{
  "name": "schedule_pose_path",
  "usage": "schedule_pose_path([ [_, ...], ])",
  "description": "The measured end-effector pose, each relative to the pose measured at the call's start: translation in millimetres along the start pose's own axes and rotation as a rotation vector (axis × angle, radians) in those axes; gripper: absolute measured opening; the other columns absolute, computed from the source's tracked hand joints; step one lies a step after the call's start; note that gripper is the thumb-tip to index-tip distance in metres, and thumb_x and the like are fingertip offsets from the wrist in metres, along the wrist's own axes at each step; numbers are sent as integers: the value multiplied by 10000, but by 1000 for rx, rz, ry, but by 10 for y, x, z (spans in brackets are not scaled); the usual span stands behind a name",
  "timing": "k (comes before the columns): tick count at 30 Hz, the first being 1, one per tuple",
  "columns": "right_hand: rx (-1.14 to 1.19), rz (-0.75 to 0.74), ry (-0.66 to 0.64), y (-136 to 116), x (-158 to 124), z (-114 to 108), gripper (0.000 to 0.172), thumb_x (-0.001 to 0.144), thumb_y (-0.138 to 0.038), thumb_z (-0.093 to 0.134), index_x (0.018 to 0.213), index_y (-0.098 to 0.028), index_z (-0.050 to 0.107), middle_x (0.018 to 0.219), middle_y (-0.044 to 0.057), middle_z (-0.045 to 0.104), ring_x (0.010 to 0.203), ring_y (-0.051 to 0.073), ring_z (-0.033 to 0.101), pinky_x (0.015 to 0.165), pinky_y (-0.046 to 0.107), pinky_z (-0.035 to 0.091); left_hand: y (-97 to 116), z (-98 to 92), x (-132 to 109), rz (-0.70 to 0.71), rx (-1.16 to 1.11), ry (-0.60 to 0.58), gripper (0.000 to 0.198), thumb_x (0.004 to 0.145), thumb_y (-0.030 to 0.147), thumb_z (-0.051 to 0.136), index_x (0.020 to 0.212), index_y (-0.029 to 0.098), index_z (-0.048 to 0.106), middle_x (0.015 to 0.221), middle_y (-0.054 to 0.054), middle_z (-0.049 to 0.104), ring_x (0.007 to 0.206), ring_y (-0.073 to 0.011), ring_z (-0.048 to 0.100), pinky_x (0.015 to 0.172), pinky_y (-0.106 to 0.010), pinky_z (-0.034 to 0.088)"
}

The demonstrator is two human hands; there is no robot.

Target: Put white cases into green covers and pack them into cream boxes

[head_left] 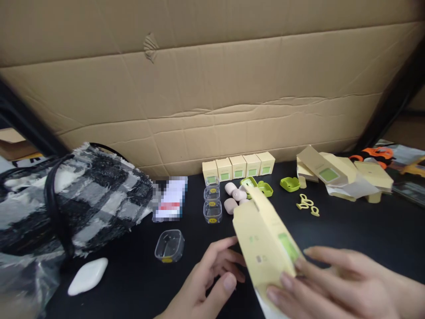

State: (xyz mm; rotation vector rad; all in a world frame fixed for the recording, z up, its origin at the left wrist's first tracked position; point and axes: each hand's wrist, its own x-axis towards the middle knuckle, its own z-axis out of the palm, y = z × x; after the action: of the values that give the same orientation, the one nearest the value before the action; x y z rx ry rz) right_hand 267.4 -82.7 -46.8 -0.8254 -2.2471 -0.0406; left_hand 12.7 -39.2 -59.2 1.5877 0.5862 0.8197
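The pale yellow carton (265, 241) was tilted above the near middle of the black counter (348, 226), its top flap pointing to 11 o'clock. The right hand (338, 283) gripped its lower end, fingertips pressed on the printed face. The left hand (206, 283) lay open at the carton's 8 o'clock, fingers loosely curled; whether its thumb touched the carton was unclear.

At 12 o'clock lay pink pieces (234, 195), and behind them a row of five small boxes (238, 167) stood against the cardboard wall (212, 88). Two clear cases (212, 204) at 11 o'clock each held something yellow. A third clear case (169, 246) sat at 9 o'clock. Green pieces (290, 184), yellow rings (307, 204) and a heap of flattened cartons (335, 175) lay toward 1 and 2 o'clock. A checked bag (73, 199) crowded the 9 o'clock edge. Bare counter stretched at 3 o'clock.
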Motion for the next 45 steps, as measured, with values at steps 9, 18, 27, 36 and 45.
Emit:
schedule_pose_path([
  [9, -70, -584, -85, 166, 245, 196, 346, 924, -221, 423, 1194, -112, 609, 1091, 14, 722, 1150, 152, 609, 1001, 213, 492, -12, 180, 74, -184, -455, 120, 626, 729, 527, 729, 1196, 247, 422, 1298, -135, 582, 1187, -284, 568, 1004, -460, 413],
  [18, -121, -668, -260, 240, 156, 118, 337, 874, -216, 557, 1205, -176, 610, 1004, -16, 758, 953, 130, 709, 915, 198, 559, 0, 100, 63, -280, -496, 208, 506, 772, 473, 695, 1150, 202, 497, 1208, -118, 655, 1124, -298, 612, 821, -371, 488],
  [27, -216, -499, -70, 162, 170, 211, 267, 842, -146, 529, 1032, -249, 687, 472, -63, 605, 430, 127, 567, 486, 271, 484, 18, 86, 62, -252, -529, 261, 941, 800, 511, 649, 1466, 289, 22, 1182, -82, 668, 986, -246, 662, 801, -355, 506],
  [36, 2, -402, -13, 289, 103, 296, 305, 997, -271, 379, 1148, -162, 620, 800, 39, 701, 758, 169, 636, 789, 333, 439, -65, 80, 5, -109, -411, -9, 1319, 693, 267, 819, 1316, 554, -308, 1257, -38, 562, 879, -170, 673, 738, -298, 501],
  [45, 85, -400, 65, 270, 149, 339, 202, 927, -218, 510, 1077, -137, 620, 841, 44, 651, 875, 184, 621, 959, 354, 443, -109, 59, -12, -107, -310, 49, 706, 808, 227, 716, 1334, 471, 314, 1347, -40, 517, 1006, -181, 635, 840, -311, 467],
])
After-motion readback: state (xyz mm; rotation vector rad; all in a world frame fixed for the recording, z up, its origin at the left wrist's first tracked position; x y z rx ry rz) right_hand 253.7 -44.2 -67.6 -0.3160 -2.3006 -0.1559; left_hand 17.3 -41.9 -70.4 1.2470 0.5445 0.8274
